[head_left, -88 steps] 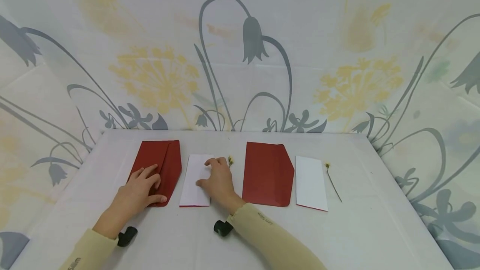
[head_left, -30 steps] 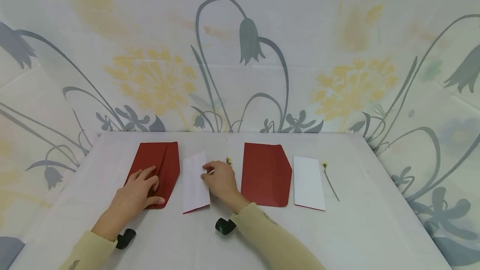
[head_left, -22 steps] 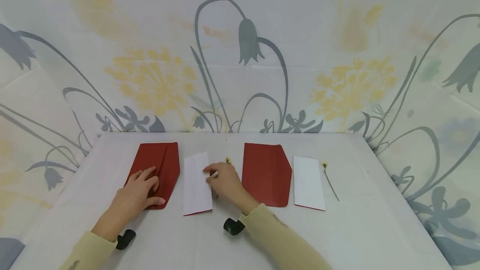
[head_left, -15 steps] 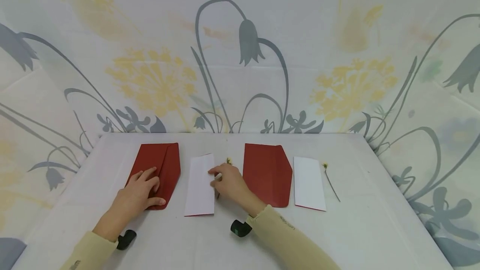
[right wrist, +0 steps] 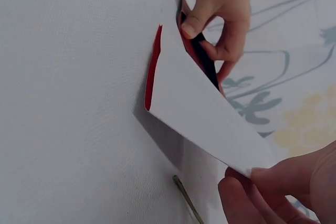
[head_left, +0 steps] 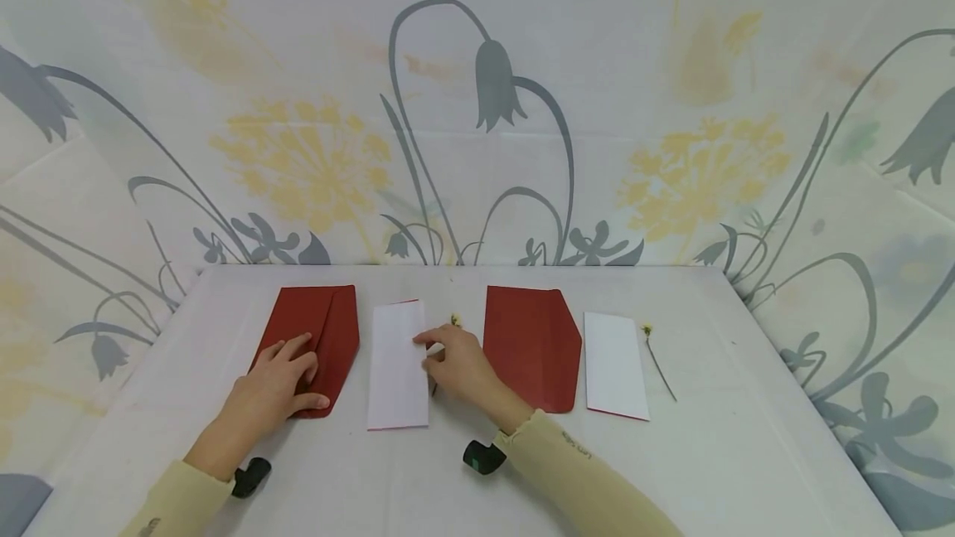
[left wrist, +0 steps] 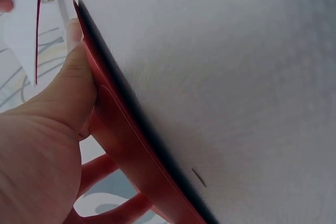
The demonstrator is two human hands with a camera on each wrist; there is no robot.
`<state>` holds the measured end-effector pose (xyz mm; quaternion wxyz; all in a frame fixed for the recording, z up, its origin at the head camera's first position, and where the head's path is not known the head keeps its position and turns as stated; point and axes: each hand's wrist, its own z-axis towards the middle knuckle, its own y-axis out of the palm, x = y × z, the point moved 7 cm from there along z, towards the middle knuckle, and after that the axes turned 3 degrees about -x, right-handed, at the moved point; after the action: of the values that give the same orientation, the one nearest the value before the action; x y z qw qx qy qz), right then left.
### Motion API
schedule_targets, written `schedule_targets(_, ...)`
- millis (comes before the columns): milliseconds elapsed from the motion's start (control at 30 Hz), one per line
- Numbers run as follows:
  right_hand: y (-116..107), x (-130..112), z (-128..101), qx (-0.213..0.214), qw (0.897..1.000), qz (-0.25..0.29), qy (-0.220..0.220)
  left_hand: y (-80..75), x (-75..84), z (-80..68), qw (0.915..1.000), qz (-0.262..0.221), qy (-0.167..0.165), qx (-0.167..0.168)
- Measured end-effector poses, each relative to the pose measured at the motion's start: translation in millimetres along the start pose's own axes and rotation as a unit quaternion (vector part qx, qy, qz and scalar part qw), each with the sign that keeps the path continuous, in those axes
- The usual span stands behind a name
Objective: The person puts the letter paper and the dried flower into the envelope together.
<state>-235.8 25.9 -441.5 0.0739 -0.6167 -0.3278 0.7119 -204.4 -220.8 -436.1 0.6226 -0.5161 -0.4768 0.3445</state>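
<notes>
My left hand (head_left: 276,379) rests on a red envelope (head_left: 302,313) at the left, thumb at its right edge and bent fingers across it. Beside it lies a folded white card (head_left: 395,367) with red showing along its edges. My right hand (head_left: 458,363) pinches the card's right long edge between thumb and fingers. The right wrist view shows the card (right wrist: 194,103) tilted, its fold gaping over a shadow on the cloth. A yellow-headed flower (head_left: 455,320) lies partly hidden behind the right hand; its stem (right wrist: 188,200) shows below the card.
Right of the hands lie a second red envelope (head_left: 533,346), another folded white card (head_left: 615,363) and a second thin-stemmed yellow flower (head_left: 658,363). A white cloth (head_left: 731,462) covers the table. Behind it hangs a flower-printed backdrop (head_left: 597,106).
My right hand has gone from over the white card to pinching its right edge, drifting right. The card tilted, then straightened and shifted slightly right. My left hand has stayed on the envelope.
</notes>
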Motion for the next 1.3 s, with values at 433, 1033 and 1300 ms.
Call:
schedule_targets(433, -1.8, 0.4, 3.8, 0.031, 0.997, 0.073, 0.002, 1.1, 1.2, 4.4, 1.0, 0.007, 0.002, -0.001)
schedule_targets(1033, 21.6, -22.7, 28.5, 0.087, 0.99, 0.109, -0.033, 1.0, -3.5, 0.5, 0.9999, 0.011, 0.001, 0.0)
schedule_targets(1300, 33.9, -21.8, 34.6, 0.116, 0.99, 0.066, -0.034, 2.9, -2.1, 1.1, 0.9999, 0.009, -0.003, -0.008)
